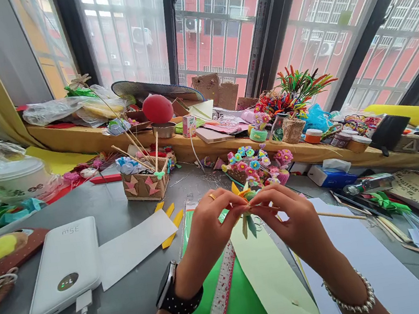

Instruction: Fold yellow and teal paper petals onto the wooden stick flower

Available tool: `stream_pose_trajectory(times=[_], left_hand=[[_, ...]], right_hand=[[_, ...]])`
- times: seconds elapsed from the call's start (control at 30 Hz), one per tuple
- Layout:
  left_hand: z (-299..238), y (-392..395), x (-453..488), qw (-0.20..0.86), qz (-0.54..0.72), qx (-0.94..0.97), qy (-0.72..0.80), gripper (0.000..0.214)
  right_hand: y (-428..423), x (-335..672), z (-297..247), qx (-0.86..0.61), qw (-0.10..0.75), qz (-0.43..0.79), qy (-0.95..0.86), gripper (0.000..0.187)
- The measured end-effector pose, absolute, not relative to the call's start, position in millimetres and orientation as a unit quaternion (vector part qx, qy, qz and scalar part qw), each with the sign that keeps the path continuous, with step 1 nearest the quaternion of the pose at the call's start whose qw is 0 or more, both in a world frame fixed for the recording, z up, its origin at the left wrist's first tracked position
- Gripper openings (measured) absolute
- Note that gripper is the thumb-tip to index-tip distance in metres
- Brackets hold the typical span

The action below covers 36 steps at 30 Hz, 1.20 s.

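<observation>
Between my two hands is a small folded-paper flower (pixel 251 225) with yellow, orange and green pointed petals. My left hand (pixel 217 219), with a ring and a dark watch, pinches it from the left. From the right, my right hand (pixel 290 213), with a beaded bracelet at the wrist, pinches it too. The fingertips nearly meet and hide its middle. Below the hands lie a pale green paper strip (pixel 273 274), a patterned ruler (pixel 221 303) and a green sheet (pixel 252 312). Yellow folded paper pieces (pixel 173 229) lie left of my left hand, beside a white paper strip (pixel 136 245).
A white power bank (pixel 67 264) with a cable lies at the left. Behind the hands stand a cardboard box (pixel 146 183) with sticks and a bunch of small flowers (pixel 252 163). White paper (pixel 364 254), a thin stick (pixel 342 215) and a bottle (pixel 368 184) lie to the right.
</observation>
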<state>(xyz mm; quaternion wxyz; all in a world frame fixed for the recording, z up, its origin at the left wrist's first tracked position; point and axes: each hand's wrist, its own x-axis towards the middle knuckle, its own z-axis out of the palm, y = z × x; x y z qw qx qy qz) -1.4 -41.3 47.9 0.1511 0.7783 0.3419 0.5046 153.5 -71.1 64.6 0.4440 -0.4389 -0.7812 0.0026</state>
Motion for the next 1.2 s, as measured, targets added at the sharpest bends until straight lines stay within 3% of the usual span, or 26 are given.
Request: stream_pose_trajectory(times=[0.27, 0.6, 0.87, 1.07, 1.2], left_hand=[[47.1, -40.0, -1.2, 0.062, 0.505, 0.803, 0.31, 0.007], [48.3, -39.7, -5.7, 0.16, 0.504, 0.795, 0.298, 0.012], [44.6, -36.5, -3.5, 0.012, 0.519, 0.801, 0.298, 0.011], [46.6, -37.9, -4.6, 0.034, 0.503, 0.807, 0.308, 0.011], [45.9, -37.8, -3.4, 0.031, 0.513, 0.8, 0.309, 0.011]], right_hand=[[-72.6, 157.1, 69.0, -0.487, 0.398, 0.06, -0.775, 0.005], [-74.1, 156.5, 68.2, -0.469, 0.427, -0.014, -0.773, 0.007], [-72.3, 156.6, 67.0, -0.46, 0.427, -0.031, -0.778, 0.009], [-72.2, 155.7, 67.0, -0.449, 0.424, -0.054, -0.785, 0.009], [-71.6, 155.9, 67.2, -0.455, 0.422, 0.001, -0.784, 0.007]])
